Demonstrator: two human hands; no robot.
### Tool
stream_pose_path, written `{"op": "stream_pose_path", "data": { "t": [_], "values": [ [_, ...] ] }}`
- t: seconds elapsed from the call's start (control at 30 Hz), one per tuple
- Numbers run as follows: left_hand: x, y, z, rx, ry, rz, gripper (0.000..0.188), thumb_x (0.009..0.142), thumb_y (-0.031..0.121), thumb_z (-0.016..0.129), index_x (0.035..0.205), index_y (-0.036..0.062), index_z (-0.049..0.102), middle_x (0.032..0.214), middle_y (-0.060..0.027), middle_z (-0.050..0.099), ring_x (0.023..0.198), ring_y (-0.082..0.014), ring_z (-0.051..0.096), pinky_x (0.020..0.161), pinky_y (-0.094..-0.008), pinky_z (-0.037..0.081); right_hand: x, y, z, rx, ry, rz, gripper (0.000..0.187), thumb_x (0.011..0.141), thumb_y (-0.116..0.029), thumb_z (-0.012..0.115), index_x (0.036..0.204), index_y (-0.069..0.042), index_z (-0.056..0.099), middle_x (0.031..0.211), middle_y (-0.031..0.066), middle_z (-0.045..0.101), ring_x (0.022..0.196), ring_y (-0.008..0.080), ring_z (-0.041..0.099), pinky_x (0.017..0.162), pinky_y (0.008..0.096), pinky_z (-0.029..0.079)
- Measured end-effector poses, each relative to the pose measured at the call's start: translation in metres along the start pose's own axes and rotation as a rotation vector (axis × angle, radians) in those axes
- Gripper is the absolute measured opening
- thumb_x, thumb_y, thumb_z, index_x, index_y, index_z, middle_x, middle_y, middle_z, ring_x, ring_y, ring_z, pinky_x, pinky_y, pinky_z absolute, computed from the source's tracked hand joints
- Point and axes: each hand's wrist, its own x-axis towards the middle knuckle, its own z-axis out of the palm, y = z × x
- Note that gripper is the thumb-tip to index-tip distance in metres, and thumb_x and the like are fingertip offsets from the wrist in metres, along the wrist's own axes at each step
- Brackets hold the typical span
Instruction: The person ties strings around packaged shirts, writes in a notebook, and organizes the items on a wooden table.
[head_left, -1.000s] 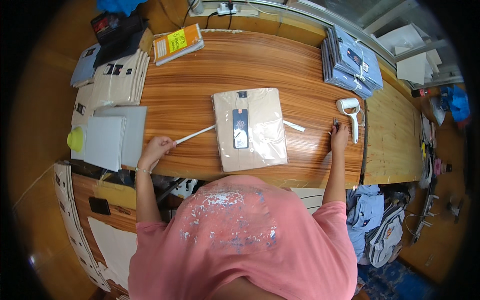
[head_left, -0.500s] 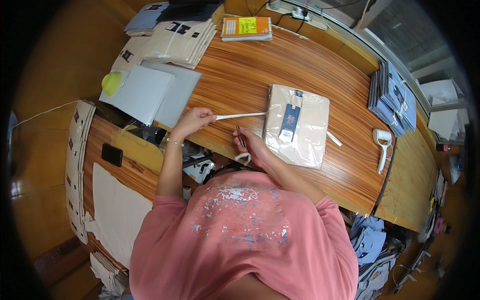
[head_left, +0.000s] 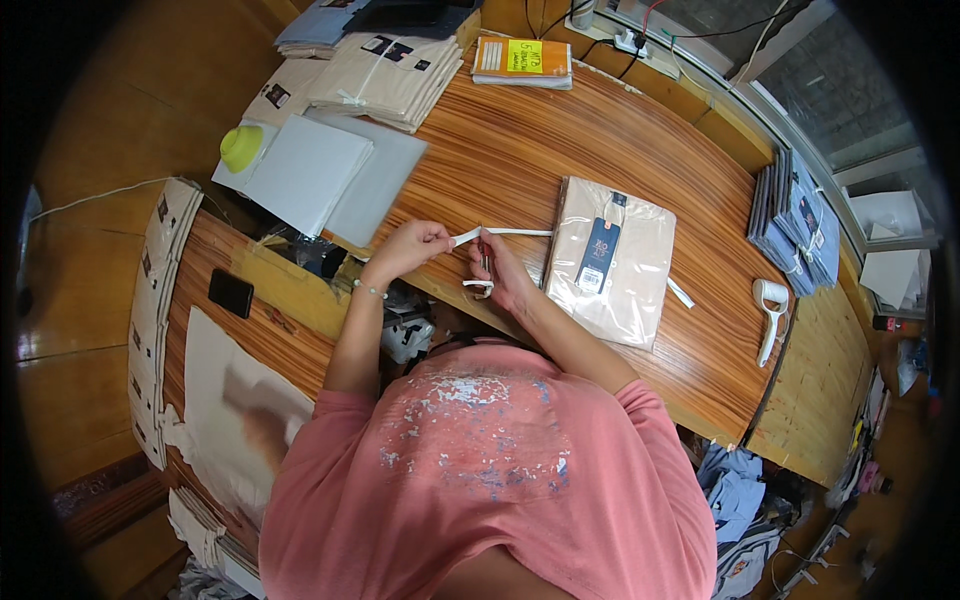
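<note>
My left hand (head_left: 412,248), with a beaded bracelet at its wrist, pinches the near end of a white fabric strip (head_left: 520,232). The strip runs rightward under a stack of folded beige garments (head_left: 640,250) in clear bags, and its other end (head_left: 680,292) sticks out on the far side. A dark blue tag (head_left: 599,256) shows on the top garment. Beside the stack, my right hand (head_left: 508,275) grips the strip between its fingertips. Small metal snips (head_left: 487,264) with a whitish loop lie in that same hand, partly hidden by the fingers.
Bundled garments (head_left: 390,75), white boards (head_left: 310,170) and an orange booklet (head_left: 521,60) lie at the back. Tied blue garments (head_left: 800,225) and a lint roller (head_left: 769,315) sit right. Another person's blurred hand (head_left: 262,430) is over cream fabric at left, near a black phone (head_left: 231,292).
My right hand has come up to the strip and now grips it near my left hand. Another person's hand has appeared over the cream fabric. The whole view has shifted slightly.
</note>
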Motion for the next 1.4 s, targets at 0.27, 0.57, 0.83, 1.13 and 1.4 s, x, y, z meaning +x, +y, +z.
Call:
{"op": "stream_pose_path", "data": {
  "t": [0.27,0.57,0.83,1.13,1.4],
  "values": [
    [-0.006,0.0,-0.013,0.022,-0.014,-0.053,0.023,0.086,0.021,0.059,0.079,0.0002,0.062,0.057,0.005,0.047,0.051,-0.0037,0.039,0.046,-0.021,0.028,0.005,0.004,0.003,0.043,-0.015,-0.021,0.017,0.093,-0.024,0.047,0.087,-0.009,0.048,0.064,0.0029,0.048,0.043,0.011,0.033,0.038,0.0232,0.025],
    [-0.016,0.016,-0.01,0.847,0.435,-0.055,0.03,0.08,0.02,0.062,0.104,0.0024,0.059,0.104,-0.0141,0.06,0.096,-0.0305,0.055,0.081,-0.0366,0.044,-0.023,-0.023,0.012,-0.076,-0.075,-0.067,0.018,0.093,-0.027,0.048,0.088,-0.01,0.048,0.067,0.0022,0.05,0.047,0.0103,0.039,0.042,0.0226,0.032],
    [0.063,0.016,0.085,0.613,0.37,0.456,0.032,0.087,0.021,0.056,0.117,0.0079,0.055,0.128,-0.0125,0.047,0.12,-0.0316,0.04,0.103,-0.0407,0.028,-0.161,-0.19,-0.162,-1.298,0.983,-1.121,0.028,0.087,-0.022,0.059,0.108,-0.004,0.058,0.095,0.0111,0.056,0.084,0.0213,0.053,0.075,0.033,0.045],
    [0.059,0.011,0.125,0.612,0.294,0.246,0.016,0.089,0.023,0.053,0.092,0.0071,0.056,0.089,-0.012,0.063,0.087,-0.0268,0.057,0.083,-0.0402,0.034,-0.211,-0.19,-0.237,-1.892,1.129,-0.808,0.025,0.079,-0.03,0.065,0.092,-0.01,0.063,0.102,0.0099,0.053,0.101,0.0327,0.046,0.082,0.0462,0.038],
    [0.048,-0.018,0.066,0.839,0.488,0.098,0.017,0.087,0.021,0.056,0.082,0.0066,0.063,0.074,-0.0126,0.063,0.073,-0.0272,0.058,0.071,-0.0371,0.036,-0.23,-0.217,-0.268,-1.905,0.768,-0.512,0.006,0.08,-0.014,0.06,0.08,-0.008,0.06,0.085,0.0133,0.061,0.087,0.0336,0.056,0.08,0.0453,0.041]
  ]
}}
